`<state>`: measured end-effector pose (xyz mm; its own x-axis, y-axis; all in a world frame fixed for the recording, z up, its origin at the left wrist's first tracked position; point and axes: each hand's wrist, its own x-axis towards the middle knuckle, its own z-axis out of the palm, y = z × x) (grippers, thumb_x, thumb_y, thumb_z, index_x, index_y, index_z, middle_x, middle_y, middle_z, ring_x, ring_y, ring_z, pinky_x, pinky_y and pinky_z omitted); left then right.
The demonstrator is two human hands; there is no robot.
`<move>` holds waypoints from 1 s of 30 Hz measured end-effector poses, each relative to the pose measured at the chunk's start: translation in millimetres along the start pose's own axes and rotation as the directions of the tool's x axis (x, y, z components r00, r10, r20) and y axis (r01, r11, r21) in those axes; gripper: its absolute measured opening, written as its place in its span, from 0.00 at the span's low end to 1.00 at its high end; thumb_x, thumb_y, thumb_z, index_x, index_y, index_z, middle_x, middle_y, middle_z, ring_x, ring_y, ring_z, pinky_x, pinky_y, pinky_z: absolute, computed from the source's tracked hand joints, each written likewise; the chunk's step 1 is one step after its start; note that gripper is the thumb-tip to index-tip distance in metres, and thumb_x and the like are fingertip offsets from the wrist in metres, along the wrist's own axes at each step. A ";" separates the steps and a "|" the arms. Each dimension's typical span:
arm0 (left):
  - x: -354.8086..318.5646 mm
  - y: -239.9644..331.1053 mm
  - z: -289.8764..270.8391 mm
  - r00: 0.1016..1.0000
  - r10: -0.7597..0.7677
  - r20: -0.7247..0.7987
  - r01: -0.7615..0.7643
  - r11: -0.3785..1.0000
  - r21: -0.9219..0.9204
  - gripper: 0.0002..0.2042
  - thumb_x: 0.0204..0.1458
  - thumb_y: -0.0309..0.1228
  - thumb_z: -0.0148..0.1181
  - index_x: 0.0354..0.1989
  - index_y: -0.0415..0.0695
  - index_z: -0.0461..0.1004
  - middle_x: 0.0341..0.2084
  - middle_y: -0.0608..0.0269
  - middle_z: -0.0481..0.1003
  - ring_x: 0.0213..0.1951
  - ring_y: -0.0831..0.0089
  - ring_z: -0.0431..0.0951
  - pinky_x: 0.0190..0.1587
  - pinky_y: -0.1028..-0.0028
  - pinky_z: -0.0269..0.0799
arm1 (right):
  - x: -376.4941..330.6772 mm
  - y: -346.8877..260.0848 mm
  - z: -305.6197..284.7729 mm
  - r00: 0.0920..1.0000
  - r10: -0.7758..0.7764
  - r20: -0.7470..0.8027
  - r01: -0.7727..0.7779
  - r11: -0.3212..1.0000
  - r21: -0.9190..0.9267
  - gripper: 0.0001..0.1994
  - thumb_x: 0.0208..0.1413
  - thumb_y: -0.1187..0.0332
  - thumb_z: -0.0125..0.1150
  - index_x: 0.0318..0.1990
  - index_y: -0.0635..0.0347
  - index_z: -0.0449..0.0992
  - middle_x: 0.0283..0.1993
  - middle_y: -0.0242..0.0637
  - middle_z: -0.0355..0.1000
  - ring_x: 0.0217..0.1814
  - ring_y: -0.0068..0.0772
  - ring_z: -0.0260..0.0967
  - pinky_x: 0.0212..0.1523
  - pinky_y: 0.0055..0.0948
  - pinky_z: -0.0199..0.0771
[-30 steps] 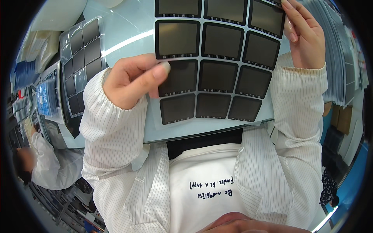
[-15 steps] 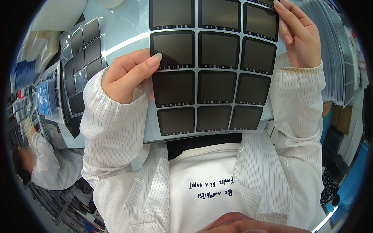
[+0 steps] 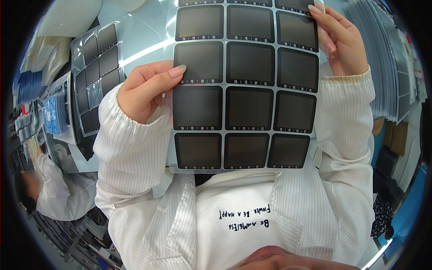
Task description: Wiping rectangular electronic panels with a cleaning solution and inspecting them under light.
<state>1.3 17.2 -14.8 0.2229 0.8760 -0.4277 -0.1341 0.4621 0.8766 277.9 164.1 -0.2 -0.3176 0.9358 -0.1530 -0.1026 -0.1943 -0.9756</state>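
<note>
A clear plastic sheet carrying rows of dark, glossy rounded-square panels [image 3: 246,85] fills the middle of the view, held up in front of the chest, three panels across and four rows showing, the top row cut by the upper edge. Each panel has a thin strip of small pale marks along its lower edge.

The left hand [image 3: 146,90] grips the sheet's left border at about 9 o'clock, fingers curled shut on it with the thumb lying across the front near the second row. The right hand [image 3: 339,42] pinches the top right corner at about 1 o'clock, fingers closed on the edge.

A second clear sheet of the same dark panels [image 3: 96,74] lies flat on the pale blue-grey desk [image 3: 139,38] at 10 o'clock. A stack of grey sheets [image 3: 387,67] stands along the right at 2 o'clock. Blue trays [image 3: 54,112] sit at the far left, at 9 o'clock.

A co-worker in a white coat [image 3: 58,189] bends at 8 o'clock. The person's own white pinstriped coat fills the lower half.
</note>
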 end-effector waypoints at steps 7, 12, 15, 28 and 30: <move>0.1 -1.7 -2.2 1.000 -0.029 -0.007 0.029 0.999 0.014 0.15 0.57 0.35 0.45 0.33 0.35 0.73 0.21 0.62 0.75 0.19 0.77 0.72 0.24 0.79 0.68 | 0.4 0.1 -1.0 0.998 0.053 0.020 -0.053 0.999 -0.002 0.05 0.55 0.72 0.54 0.32 0.65 0.73 0.17 0.28 0.67 0.10 0.13 0.55 0.11 0.13 0.49; 0.0 -1.3 1.0 0.999 -0.032 -0.043 0.030 0.999 -0.033 0.15 0.57 0.36 0.46 0.33 0.36 0.73 0.21 0.63 0.75 0.20 0.78 0.73 0.24 0.80 0.68 | 0.4 1.0 -0.9 0.999 0.045 0.003 -0.045 0.999 0.012 0.05 0.54 0.72 0.54 0.31 0.65 0.72 0.17 0.28 0.66 0.09 0.13 0.55 0.11 0.13 0.49; 0.1 -1.1 1.3 0.999 -0.018 -0.048 0.018 1.000 -0.002 0.14 0.57 0.36 0.46 0.32 0.36 0.72 0.20 0.64 0.74 0.20 0.78 0.72 0.22 0.80 0.68 | 0.3 0.3 -0.8 0.999 0.041 0.014 -0.042 0.999 0.009 0.05 0.54 0.72 0.54 0.31 0.65 0.72 0.16 0.27 0.66 0.09 0.13 0.55 0.11 0.13 0.49; 2.3 -4.0 -5.8 0.999 -0.037 -0.033 0.037 0.999 0.010 0.14 0.56 0.36 0.47 0.34 0.38 0.73 0.22 0.66 0.74 0.23 0.80 0.72 0.26 0.81 0.67 | 1.2 2.2 -0.2 0.999 0.005 0.033 -0.005 1.000 0.002 0.06 0.54 0.72 0.55 0.30 0.65 0.73 0.15 0.28 0.66 0.10 0.14 0.56 0.12 0.12 0.53; 0.6 -2.0 -3.4 0.999 -0.041 -0.009 0.041 0.999 -0.017 0.14 0.56 0.37 0.46 0.34 0.38 0.73 0.23 0.65 0.75 0.22 0.80 0.72 0.25 0.80 0.68 | -0.1 1.7 -0.5 1.000 -0.008 0.026 0.009 1.000 -0.020 0.06 0.54 0.72 0.55 0.30 0.65 0.73 0.16 0.28 0.66 0.10 0.14 0.57 0.12 0.12 0.53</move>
<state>-1.6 17.3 -17.5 0.2199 0.8574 -0.4653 -0.1413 0.5000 0.8544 278.3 163.8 -1.9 -0.3411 0.9294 -0.1409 -0.0867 -0.1803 -0.9798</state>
